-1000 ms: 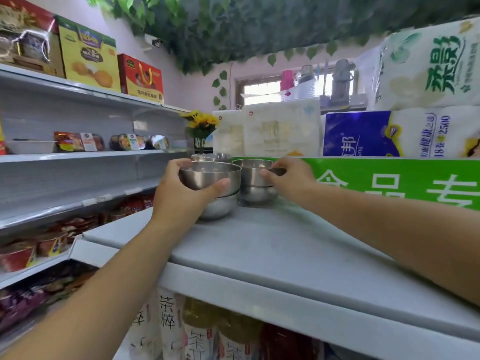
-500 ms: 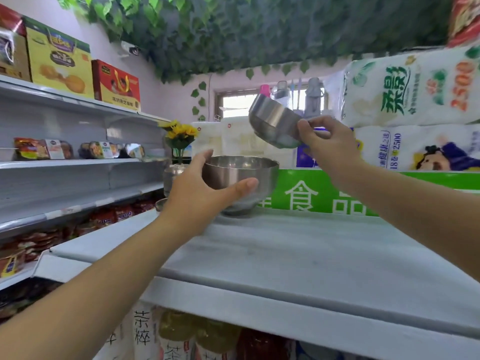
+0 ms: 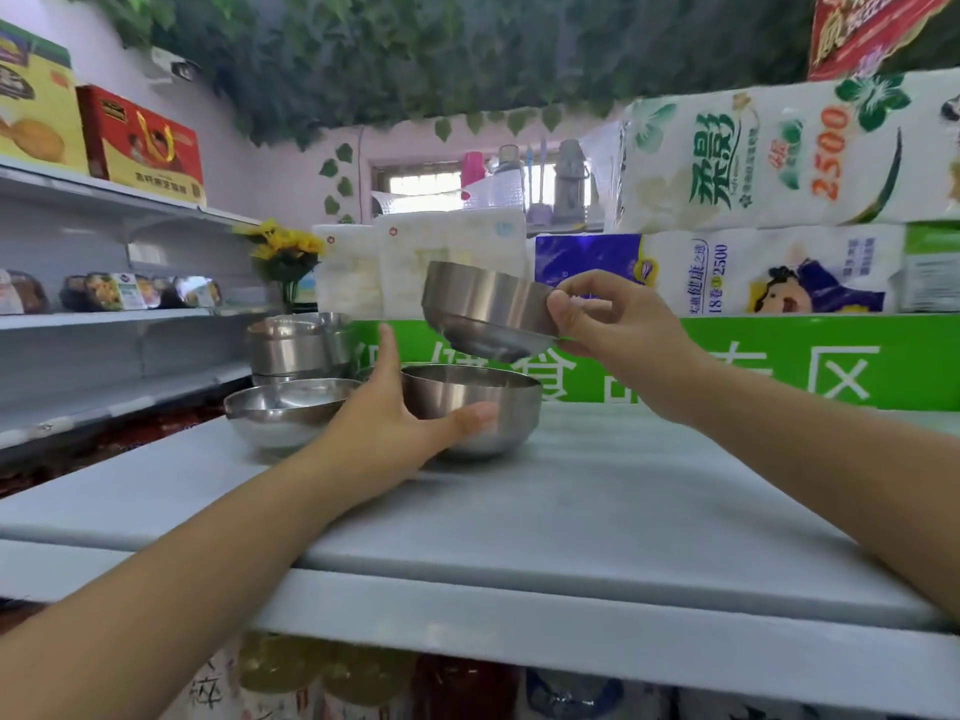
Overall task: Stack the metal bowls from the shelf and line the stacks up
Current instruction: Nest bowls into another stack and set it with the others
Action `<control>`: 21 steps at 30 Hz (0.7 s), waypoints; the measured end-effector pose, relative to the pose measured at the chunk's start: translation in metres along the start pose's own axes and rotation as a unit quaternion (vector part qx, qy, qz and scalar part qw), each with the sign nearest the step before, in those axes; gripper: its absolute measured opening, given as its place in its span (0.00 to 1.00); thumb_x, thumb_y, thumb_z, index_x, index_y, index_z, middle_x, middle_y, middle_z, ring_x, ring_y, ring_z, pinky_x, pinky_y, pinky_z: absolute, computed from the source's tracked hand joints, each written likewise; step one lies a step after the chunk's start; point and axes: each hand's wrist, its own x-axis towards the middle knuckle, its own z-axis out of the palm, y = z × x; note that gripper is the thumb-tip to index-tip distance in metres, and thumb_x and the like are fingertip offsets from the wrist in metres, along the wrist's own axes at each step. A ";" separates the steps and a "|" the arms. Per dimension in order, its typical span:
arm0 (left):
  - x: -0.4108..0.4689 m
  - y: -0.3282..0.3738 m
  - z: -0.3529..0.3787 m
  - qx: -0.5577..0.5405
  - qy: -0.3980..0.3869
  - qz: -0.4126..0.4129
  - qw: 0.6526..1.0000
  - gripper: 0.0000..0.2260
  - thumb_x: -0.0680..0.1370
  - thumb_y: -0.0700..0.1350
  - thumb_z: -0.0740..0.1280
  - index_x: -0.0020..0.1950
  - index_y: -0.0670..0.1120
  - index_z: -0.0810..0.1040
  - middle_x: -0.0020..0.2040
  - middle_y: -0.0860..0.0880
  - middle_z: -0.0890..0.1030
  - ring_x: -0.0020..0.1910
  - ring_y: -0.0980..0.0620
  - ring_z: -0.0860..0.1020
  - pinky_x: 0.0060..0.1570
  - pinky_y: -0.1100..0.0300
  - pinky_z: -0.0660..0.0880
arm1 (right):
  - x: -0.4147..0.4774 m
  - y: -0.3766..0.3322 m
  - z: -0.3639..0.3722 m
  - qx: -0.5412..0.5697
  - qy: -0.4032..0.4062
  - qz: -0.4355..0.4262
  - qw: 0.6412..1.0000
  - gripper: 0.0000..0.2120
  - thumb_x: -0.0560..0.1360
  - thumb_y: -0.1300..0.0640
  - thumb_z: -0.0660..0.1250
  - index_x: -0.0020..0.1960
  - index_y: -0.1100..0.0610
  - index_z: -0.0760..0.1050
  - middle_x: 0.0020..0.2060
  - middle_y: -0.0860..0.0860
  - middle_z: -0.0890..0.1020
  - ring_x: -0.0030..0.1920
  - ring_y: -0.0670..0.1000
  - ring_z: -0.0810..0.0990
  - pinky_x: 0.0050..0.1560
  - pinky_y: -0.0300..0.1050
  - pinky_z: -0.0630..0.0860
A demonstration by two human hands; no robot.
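Four spots of shiny steel on the pale shelf: near bowl upright, inside hidden, cupped by left hand, thumb on its front. Raised bowl tilted just above it, pinched at the rim by right hand. Left: single bowl, contents unclear; far stack behind.
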 end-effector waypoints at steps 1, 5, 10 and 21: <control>-0.001 0.000 -0.001 0.007 -0.008 -0.012 1.000 0.63 0.62 0.67 0.73 0.80 0.50 0.33 0.75 0.62 0.61 0.72 0.62 0.61 0.66 0.69 0.58 | -0.002 0.001 -0.001 -0.006 -0.004 -0.004 1.000 0.03 0.76 0.50 0.72 0.46 0.48 0.81 0.42 0.51 0.88 0.49 0.55 0.84 0.64 0.66 0.76; -0.001 0.000 -0.002 0.010 -0.037 -0.033 0.999 0.64 0.62 0.65 0.75 0.80 0.46 0.32 0.78 0.54 0.64 0.67 0.60 0.63 0.62 0.67 0.61 | -0.013 0.002 -0.005 -0.010 -0.013 -0.012 1.000 0.07 0.68 0.43 0.72 0.43 0.44 0.82 0.45 0.51 0.88 0.51 0.54 0.87 0.65 0.63 0.77; -0.002 -0.001 -0.002 0.002 -0.046 -0.045 0.998 0.66 0.60 0.67 0.74 0.80 0.46 0.32 0.77 0.54 0.66 0.72 0.55 0.66 0.62 0.66 0.62 | -0.014 -0.001 0.001 -0.006 -0.018 -0.023 1.000 0.10 0.70 0.44 0.72 0.47 0.49 0.81 0.46 0.52 0.88 0.55 0.60 0.85 0.65 0.65 0.76; 0.002 -0.005 0.000 -0.050 -0.031 -0.005 0.998 0.64 0.58 0.65 0.79 0.80 0.57 0.39 0.68 0.57 0.74 0.63 0.59 0.74 0.63 0.63 0.68 | -0.019 0.005 0.001 -0.081 -0.096 -0.018 0.992 0.05 0.78 0.55 0.70 0.52 0.55 0.77 0.49 0.52 0.87 0.49 0.43 0.84 0.53 0.38 0.78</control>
